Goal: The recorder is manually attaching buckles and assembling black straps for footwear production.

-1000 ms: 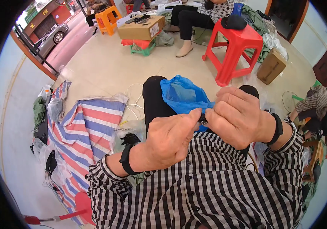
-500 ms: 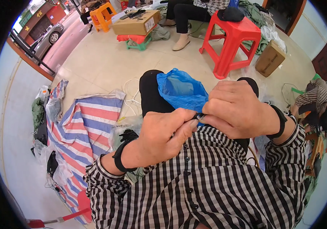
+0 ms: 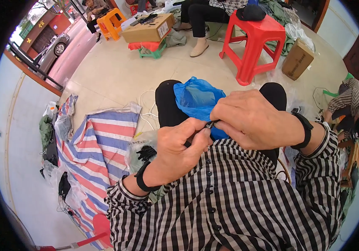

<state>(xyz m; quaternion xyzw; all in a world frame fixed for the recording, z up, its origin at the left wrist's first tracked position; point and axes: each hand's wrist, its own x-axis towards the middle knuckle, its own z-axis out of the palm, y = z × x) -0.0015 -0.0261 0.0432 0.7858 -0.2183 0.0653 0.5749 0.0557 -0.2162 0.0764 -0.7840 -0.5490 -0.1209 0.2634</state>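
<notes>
Both hands meet above my lap over a small black piece [image 3: 211, 124] with a shiny spot; most of it is covered by fingers, so its kind cannot be made out. My left hand [image 3: 180, 144] pinches one end between thumb and forefinger. From the other side my right hand [image 3: 253, 119] pinches it too, knuckles up. Just beyond the fingers, an open blue plastic bag [image 3: 196, 98] rests on my black-trousered thighs, its lower part hidden behind my hands.
A striped tarp [image 3: 108, 134] covers the floor at left, beside a clear bag [image 3: 135, 152] of black items. Ahead stand a red stool [image 3: 253, 46] with a black cap on it, a cardboard box [image 3: 150, 29] on a green stool, and a seated person [image 3: 200, 19].
My hands have shifted slightly left, with the small black piece still pinched between them. My right fingers are turned more over it. The whole view has also moved a little.
</notes>
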